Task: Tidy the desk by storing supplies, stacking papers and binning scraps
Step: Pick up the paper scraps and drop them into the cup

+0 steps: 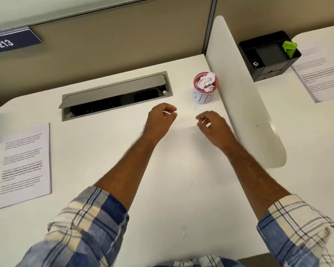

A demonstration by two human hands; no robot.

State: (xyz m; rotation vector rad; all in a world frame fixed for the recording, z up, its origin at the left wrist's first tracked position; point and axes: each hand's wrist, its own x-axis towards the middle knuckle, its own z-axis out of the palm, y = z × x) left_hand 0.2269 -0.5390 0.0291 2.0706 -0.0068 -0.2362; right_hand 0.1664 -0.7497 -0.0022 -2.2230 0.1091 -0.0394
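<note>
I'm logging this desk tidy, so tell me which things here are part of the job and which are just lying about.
Part of the job:
left hand pinching a small paper scrap
right hand pinching another scrap
bin cup full of crumpled paper
papers
black organizer

Lying about:
cable hatch
divider
number sign

Two bare forearms reach forward and away from the viewer, each in a rolled-up blue and cream plaid sleeve. The left hand [161, 115] is far out, knuckles up, fingers curled, pinching a small white scrap [167, 112]. The right hand [212, 123] is just to its right, apart from it, fingers curled around another white scrap [204, 121].
</note>
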